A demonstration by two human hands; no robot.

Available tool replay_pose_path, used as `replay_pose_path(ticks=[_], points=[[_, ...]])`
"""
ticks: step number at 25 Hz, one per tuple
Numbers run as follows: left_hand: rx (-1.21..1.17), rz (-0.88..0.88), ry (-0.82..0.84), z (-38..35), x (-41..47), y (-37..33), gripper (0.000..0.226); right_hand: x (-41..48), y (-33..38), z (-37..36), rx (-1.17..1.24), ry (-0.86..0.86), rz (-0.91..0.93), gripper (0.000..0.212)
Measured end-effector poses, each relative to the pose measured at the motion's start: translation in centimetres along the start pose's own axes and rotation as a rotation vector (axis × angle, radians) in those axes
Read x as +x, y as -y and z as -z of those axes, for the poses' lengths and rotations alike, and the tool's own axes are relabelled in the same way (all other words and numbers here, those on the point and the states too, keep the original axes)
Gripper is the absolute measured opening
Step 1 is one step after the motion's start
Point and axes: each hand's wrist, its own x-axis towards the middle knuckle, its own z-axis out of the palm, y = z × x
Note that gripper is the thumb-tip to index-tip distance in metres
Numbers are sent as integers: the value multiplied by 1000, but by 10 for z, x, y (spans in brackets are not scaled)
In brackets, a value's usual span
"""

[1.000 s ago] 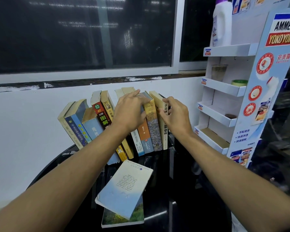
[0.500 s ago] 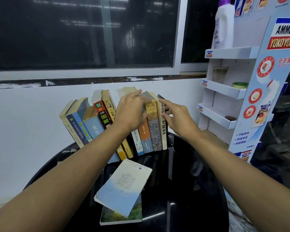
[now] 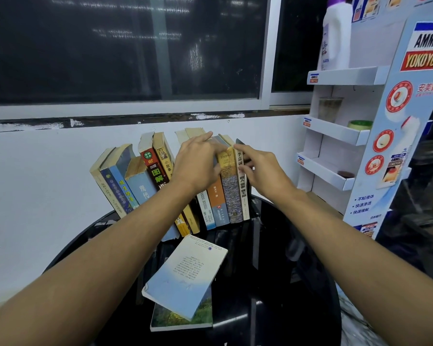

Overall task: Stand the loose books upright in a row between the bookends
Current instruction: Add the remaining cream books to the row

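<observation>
Far row of books (image 3: pixel 155 176) pressed by flat left hand (image 3: pixel 198 167), right end touched by relaxed right hand (image 3: pixel 263 171)

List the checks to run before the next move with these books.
1. Right bookend beside the rightmost book: ok.
2. Left bookend: cannot tell, hidden.
3. Row upright: not ok, left-side books lean.
4. Loose books shelved: not ok; pale blue book lies flat on green book.
5. Hands free: not ok; left hand and right hand touch the row.
</observation>
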Motion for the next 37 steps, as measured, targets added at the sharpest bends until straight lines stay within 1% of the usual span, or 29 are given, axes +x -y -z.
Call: replay_pose_path(ticks=[7,11,13,15,18,20,25,28,32,37], points=[[11,-19,41,2,0,-1,50,-3,1,1,-21,10,-10,57],[33,-69,106,10,-4,-1,55,-8,4,5,-47,82,-22,63],[-29,-92,112,19,-10,-2,54,-14,10,10,-98,127,-17,67],[-136,-99,98,26,-22,-1,53,-25,18,16,-123,130,-11,68],[-196,-103,103,34,-50,6,52,-50,37,24,-99,88,-45,60],[-205,-96,170,34,-73,15,51,-71,49,23,-110,132,-81,58],[-156,-4,420,25,-138,40,58,-131,79,11,-158,368,-172,58],[-111,49,559,19,-164,50,63,-153,93,1,-180,477,-203,58],[-61,126,649,15,-181,58,71,-162,97,-15,-265,556,-239,64],[-114,191,690,14,-193,55,64,-159,94,-30,-304,619,-306,60]])
